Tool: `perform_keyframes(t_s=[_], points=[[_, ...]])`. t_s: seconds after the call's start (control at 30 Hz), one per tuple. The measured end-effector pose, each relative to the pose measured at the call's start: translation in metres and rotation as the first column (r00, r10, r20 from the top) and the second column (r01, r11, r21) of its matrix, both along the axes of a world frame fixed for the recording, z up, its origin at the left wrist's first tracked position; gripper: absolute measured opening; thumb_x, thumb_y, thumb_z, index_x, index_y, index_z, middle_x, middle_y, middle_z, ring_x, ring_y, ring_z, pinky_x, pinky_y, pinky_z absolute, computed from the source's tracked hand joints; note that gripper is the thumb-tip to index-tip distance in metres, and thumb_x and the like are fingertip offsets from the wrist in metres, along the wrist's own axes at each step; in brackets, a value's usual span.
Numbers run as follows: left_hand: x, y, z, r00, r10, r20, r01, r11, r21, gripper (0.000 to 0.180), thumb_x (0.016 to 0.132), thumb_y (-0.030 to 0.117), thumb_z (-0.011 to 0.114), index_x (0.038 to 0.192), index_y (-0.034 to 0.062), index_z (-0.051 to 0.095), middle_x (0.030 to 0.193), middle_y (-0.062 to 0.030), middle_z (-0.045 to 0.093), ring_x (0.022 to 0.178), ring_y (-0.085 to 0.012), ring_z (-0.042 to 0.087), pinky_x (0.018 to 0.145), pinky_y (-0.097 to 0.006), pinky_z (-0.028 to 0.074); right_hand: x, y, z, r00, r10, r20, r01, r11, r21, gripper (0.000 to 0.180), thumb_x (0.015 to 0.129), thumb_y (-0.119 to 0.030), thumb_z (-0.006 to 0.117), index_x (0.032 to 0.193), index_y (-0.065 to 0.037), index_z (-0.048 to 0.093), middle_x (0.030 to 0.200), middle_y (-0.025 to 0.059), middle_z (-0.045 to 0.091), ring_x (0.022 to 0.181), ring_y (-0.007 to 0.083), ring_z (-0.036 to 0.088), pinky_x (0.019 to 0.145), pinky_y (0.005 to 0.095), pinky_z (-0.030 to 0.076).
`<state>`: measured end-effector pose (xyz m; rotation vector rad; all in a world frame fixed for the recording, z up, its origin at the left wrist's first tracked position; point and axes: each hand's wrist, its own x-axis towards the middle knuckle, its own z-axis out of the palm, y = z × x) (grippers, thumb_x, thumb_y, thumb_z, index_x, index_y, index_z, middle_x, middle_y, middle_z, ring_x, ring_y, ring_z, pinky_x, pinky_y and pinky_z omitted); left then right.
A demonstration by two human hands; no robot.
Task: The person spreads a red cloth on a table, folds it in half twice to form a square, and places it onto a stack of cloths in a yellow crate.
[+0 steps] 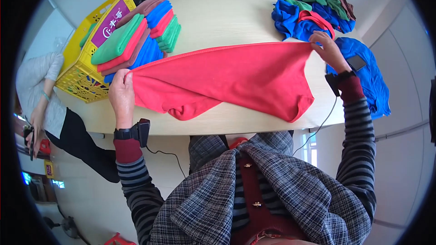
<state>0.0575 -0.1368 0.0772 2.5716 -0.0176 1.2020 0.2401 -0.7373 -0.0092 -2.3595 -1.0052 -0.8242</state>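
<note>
A red towel point(227, 77) is stretched between my two hands above the near part of the table, its long top edge pulled nearly straight. My left hand point(121, 93) pinches its left corner, close to the folded stacks. At the right corner, my right hand point(328, 51) grips the cloth between thumb and fingers. The lower part of the towel hangs loose, with a diagonal fold and a curled lower edge near the table's front. Just left of it are folded green, red, brown and blue towels point(119, 41) in a stack, with another stack point(165, 25) behind.
A yellow plastic crate point(84, 70) stands at the table's left. Crumpled towels point(299, 16) lie at the far right, and a blue cloth point(363, 75) with a dark phone-like device point(356, 62) lies beside my right forearm. Another person point(50, 90) sits at the left. Cables hang from both wrist devices.
</note>
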Motion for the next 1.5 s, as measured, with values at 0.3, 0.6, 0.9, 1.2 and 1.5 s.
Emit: perform_keyframes(t_s=[0.3, 0.6, 0.9, 1.2, 1.5], points=[[-0.022, 0.033, 0.041, 0.992, -0.119, 0.051, 0.127, 0.97, -0.209, 0.02, 0.102, 0.019, 0.061, 0.092, 0.0018, 0.06, 0.077, -0.0012, 0.059, 0.069, -0.008, 0.046, 0.064, -0.025, 0.042, -0.082, -0.035, 0.057, 0.933, 0.035, -0.358, 0.135, 0.887, 0.441, 0.01, 0.102, -0.009, 0.059, 0.093, -0.005, 0.058, 0.085, -0.006, 0.051, 0.082, 0.0031, 0.048, 0.08, 0.0186, 0.04], [-0.059, 0.06, 0.096, 0.889, -0.456, 0.038, 0.367, 0.661, -0.654, 0.014, 0.103, 0.015, 0.06, 0.095, 0.0037, 0.062, 0.089, 0.0027, 0.064, 0.08, -0.0023, 0.056, 0.074, -0.018, 0.045, -0.13, -0.07, 0.115, 0.82, 0.245, -0.517, 0.111, 0.818, 0.564, 0.009, 0.102, -0.014, 0.059, 0.095, -0.007, 0.06, 0.085, -0.0069, 0.053, 0.081, 0.0016, 0.05, 0.078, 0.0183, 0.039], [-0.03, 0.085, 0.054, 0.783, -0.604, 0.149, 0.413, 0.326, -0.85, 0.012, 0.104, 0.016, 0.058, 0.107, 0.0058, 0.063, 0.105, 0.0007, 0.067, 0.093, -0.0071, 0.063, 0.082, -0.023, 0.05, -0.094, -0.057, 0.111, 0.791, 0.112, -0.602, 0.093, 0.95, 0.299, 0.006, 0.098, -0.011, 0.059, 0.097, -0.007, 0.064, 0.086, -0.0048, 0.058, 0.08, 0.0032, 0.053, 0.075, 0.0201, 0.042], [0.018, 0.071, -0.023, 0.928, -0.287, -0.237, 0.133, 0.851, -0.509, 0.021, 0.097, 0.018, 0.068, 0.082, 0.0044, 0.063, 0.076, 0.0059, 0.057, 0.071, -0.0025, 0.048, 0.065, -0.022, 0.042, -0.013, -0.024, 0.01, 0.622, -0.133, -0.771, 0.336, 0.935, 0.11, 0.021, 0.096, -0.024, 0.068, 0.081, -0.01, 0.063, 0.066, -0.0062, 0.053, 0.057, 0.0036, 0.053, 0.055, 0.0204, 0.043], [0.01, 0.017, -0.027, 0.848, -0.423, -0.319, 0.039, 0.649, -0.759, 0.02, 0.098, 0.019, 0.068, 0.084, 0.0059, 0.064, 0.078, 0.0058, 0.06, 0.071, -0.0031, 0.053, 0.067, -0.023, 0.045, -0.012, 0.001, 0.01, 0.424, 0.148, -0.894, 0.416, 0.845, 0.337, 0.023, 0.097, -0.03, 0.067, 0.081, -0.015, 0.064, 0.068, -0.007, 0.059, 0.058, 0.0039, 0.056, 0.058, 0.0191, 0.047]])
